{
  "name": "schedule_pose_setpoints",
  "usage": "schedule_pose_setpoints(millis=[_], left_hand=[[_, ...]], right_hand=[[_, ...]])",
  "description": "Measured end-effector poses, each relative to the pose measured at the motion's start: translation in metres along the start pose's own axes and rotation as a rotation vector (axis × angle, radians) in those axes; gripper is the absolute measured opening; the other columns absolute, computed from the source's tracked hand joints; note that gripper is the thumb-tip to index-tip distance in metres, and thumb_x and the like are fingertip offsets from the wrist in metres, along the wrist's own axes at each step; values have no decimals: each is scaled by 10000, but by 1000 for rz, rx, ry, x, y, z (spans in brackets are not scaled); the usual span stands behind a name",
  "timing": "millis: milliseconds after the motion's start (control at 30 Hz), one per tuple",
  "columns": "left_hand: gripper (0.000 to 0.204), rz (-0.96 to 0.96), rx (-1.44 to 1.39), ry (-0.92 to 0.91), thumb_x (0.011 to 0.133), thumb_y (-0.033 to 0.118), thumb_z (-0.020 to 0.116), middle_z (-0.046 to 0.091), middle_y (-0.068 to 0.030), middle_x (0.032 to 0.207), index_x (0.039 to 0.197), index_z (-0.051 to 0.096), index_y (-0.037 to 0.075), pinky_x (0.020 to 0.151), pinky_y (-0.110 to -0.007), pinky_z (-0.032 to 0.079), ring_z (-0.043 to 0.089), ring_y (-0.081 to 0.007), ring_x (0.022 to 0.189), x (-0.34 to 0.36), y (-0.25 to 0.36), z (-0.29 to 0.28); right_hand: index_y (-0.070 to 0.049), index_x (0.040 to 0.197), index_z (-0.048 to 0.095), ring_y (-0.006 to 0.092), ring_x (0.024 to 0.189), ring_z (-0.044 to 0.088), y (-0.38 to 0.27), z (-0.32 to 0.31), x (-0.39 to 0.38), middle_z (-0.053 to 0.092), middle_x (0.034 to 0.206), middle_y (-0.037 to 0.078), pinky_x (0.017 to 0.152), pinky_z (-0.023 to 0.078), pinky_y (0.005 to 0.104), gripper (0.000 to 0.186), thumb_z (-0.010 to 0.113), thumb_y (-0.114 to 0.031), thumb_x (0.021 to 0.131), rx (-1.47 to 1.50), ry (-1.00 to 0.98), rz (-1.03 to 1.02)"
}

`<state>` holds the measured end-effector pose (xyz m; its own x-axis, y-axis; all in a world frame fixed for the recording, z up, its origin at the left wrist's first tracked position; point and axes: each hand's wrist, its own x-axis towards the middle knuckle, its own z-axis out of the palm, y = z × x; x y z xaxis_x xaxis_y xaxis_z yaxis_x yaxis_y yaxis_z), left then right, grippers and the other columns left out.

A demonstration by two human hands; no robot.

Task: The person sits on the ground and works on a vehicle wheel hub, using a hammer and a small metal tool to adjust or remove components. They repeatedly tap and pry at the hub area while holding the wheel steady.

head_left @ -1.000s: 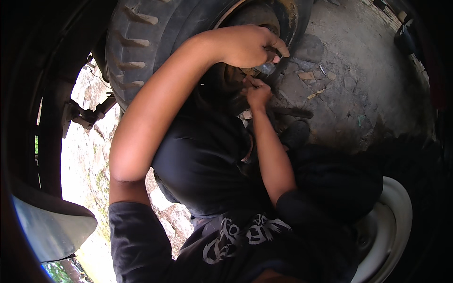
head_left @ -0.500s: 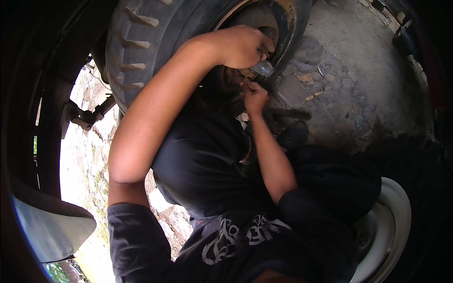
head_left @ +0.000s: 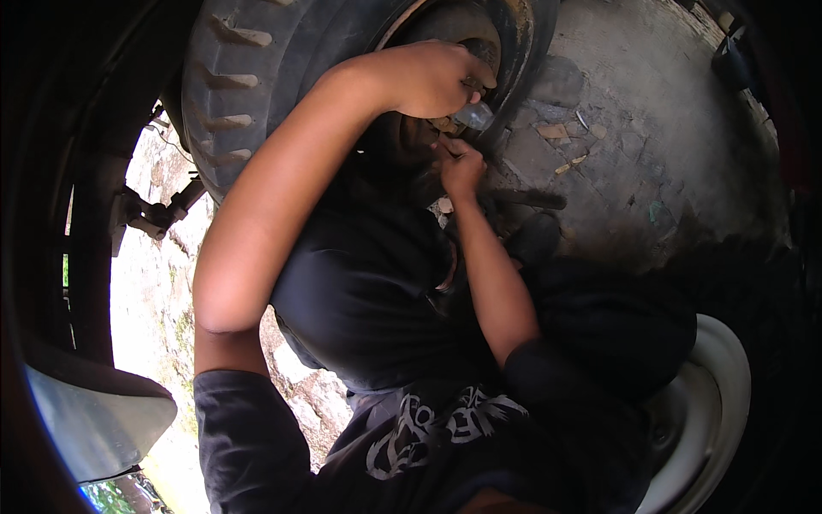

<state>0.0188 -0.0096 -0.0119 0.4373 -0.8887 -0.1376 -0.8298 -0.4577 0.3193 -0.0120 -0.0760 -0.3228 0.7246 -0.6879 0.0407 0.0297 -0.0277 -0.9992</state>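
Note:
A large tyre (head_left: 282,77) with thick tread stands at the top, and both of my hands are at its rusty-edged wheel rim (head_left: 524,51). Bent over the hub, my left hand (head_left: 437,81) has its fingers curled around a clear, rounded plastic piece (head_left: 478,116), most of it hidden by the hand. Just below, my right hand (head_left: 462,169) has thumb and fingers pinched together close to a small brownish-yellow fitting (head_left: 445,126). What lies between those fingertips is too small to make out. The hub behind my hands is dark and partly hidden.
A dark bar-like thing (head_left: 527,200) lies right of my right wrist. Scraps and chips (head_left: 569,163) litter the grey dirt floor (head_left: 634,111). A white wheel rim (head_left: 723,385) is at lower right. At left are dark metal parts (head_left: 154,214) and a pale metal panel (head_left: 103,424).
The view has shifted slightly, so the tyre and my left hand appear a little further left and up. Both hands keep nearly the same places at the wheel.

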Motion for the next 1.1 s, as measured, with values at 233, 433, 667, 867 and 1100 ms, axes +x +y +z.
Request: schedule_pose_setpoints(millis=[233,433,667,867,1100], left_hand=[[370,-23,204,12,1066,173,653,690,-185,1438,1425,714,105,1171,-458,498,630,-380,1377,-1,15,-5],[365,-20,234,52,1063,173,654,647,-182,1493,1417,714,106,1191,-471,480,595,-380,1414,-3,9,0],[368,-2,209,60,1061,179,656,656,-173,1479,1421,719,136,1195,-472,477,596,-375,1413,-2,4,1],[372,-46,194,-9,1054,171,661,675,-163,1450,1417,720,115,1174,-460,496,627,-367,1375,-3,13,-4],[378,-32,169,33,1056,166,655,672,-174,1457,1425,717,113,1181,-460,489,619,-377,1385,-5,8,-2]], right_hand=[[-9,1030,835,180,635,778,6,-9,2,811,825,122,615,594,321,192,893,-156,921,-44,10,4],[18,1093,830,134,667,724,-30,4,-35,784,840,60,673,592,312,311,922,-224,922,164,-22,277],[58,1165,792,161,728,717,-17,7,-27,780,1004,90,648,608,316,327,898,-157,943,472,-25,387],[88,1148,761,186,688,724,-26,14,-31,748,945,108,630,677,356,265,848,-89,971,421,-39,328],[97,1167,760,179,739,743,-14,12,-22,779,1016,128,642,669,353,284,847,-90,972,446,-33,370]])
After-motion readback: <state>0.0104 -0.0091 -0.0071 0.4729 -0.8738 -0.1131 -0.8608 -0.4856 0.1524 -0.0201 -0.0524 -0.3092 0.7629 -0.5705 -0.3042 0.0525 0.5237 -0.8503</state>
